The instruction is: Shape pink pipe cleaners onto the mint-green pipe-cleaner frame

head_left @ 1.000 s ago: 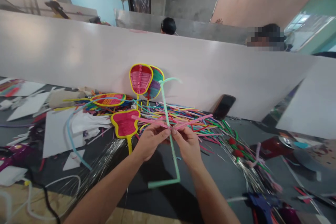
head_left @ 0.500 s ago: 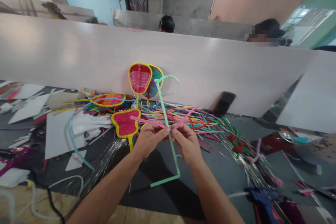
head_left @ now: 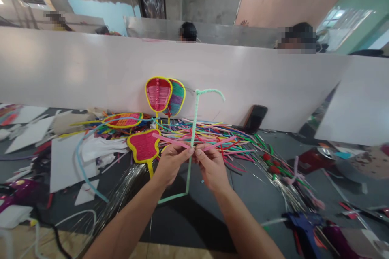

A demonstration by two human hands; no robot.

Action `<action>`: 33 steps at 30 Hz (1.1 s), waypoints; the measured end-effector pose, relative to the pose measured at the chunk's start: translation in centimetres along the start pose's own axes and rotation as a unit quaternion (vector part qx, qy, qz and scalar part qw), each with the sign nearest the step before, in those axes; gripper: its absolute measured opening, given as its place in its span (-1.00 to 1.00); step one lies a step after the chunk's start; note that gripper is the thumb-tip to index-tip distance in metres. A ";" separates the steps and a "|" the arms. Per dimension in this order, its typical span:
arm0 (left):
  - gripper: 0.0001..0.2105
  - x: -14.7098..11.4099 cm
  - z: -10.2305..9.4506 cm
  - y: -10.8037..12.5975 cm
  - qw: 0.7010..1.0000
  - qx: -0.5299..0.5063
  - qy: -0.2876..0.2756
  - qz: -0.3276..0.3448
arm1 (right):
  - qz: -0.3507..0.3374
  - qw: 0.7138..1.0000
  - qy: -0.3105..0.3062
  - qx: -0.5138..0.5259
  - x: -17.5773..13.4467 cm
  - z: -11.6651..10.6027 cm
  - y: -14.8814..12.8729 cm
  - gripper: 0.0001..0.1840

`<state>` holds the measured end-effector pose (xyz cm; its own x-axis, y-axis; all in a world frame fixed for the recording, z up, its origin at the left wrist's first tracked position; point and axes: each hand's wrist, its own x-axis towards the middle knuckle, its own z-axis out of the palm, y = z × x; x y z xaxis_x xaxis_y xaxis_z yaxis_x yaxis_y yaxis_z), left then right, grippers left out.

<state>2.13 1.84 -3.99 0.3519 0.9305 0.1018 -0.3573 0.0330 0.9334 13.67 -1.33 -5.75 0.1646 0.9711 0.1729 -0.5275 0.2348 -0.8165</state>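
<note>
My left hand [head_left: 174,163] and my right hand [head_left: 213,166] meet at mid-table, each closed in a pinch on a pink pipe cleaner [head_left: 224,142]. Its two ends stick out left and right above my fingers, and its middle is hidden at the fingertips. Between the hands runs a mint-green pipe cleaner [head_left: 195,118], held nearly upright where the pink one crosses it. Its upper part looks twisted, with a curved arm pointing right at the top; its lower end bends left behind my left forearm. A pink, yellow-edged pipe-cleaner fan [head_left: 146,147] lies left of my left hand.
Loose coloured pipe cleaners [head_left: 243,144] spread behind my hands. Two finished fans [head_left: 158,94] lean on the white partition [head_left: 91,64], near a black phone [head_left: 255,118]. At right are a red can [head_left: 316,160] and a blue glue gun [head_left: 305,226]. White card [head_left: 69,162] lies left.
The green pipe cleaner has swung more upright, its top moving right and its lower bend left. Both hands keep their pinch on the pink one. The view has shifted slightly.
</note>
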 end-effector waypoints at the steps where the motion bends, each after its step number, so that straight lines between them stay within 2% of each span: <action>1: -0.87 0.0 0.0 -0.1 1.000 0.000 0.016 -0.002 | 0.000 1.000 0.001 0.006 0.0 0.0 0.0 -0.93; 3: -0.86 0.0 0.1 -0.4 0.999 0.013 0.034 -0.003 | 0.004 1.000 0.004 0.017 0.1 -0.1 0.1 -0.93; 7: -0.84 -0.1 0.1 -0.4 0.999 0.036 0.036 0.003 | 0.018 0.999 0.014 0.032 0.2 -0.2 0.1 -0.90; 13: -0.82 0.0 0.1 0.1 0.997 0.056 0.049 0.014 | 0.075 0.995 -0.003 0.063 0.4 -0.2 0.0 -0.76; 18: -0.83 0.0 0.1 0.2 0.992 0.107 0.053 0.041 | 0.068 0.994 0.016 0.084 0.4 -0.1 0.1 -0.82; 26: -0.78 -0.2 0.3 -0.3 0.999 0.027 0.022 -0.018 | 0.053 0.994 0.009 0.094 0.3 0.1 -0.1 -0.80; 33: -0.80 -0.2 0.6 -0.4 0.999 -0.009 0.021 -0.030 | 0.048 0.997 0.003 0.067 0.3 0.0 -0.1 -0.80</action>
<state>2.66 1.39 -4.16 0.3364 0.9412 0.0315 -0.3524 0.0948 0.9311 13.75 -1.05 -5.60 0.1129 0.9891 0.0942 -0.6482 0.1452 -0.7475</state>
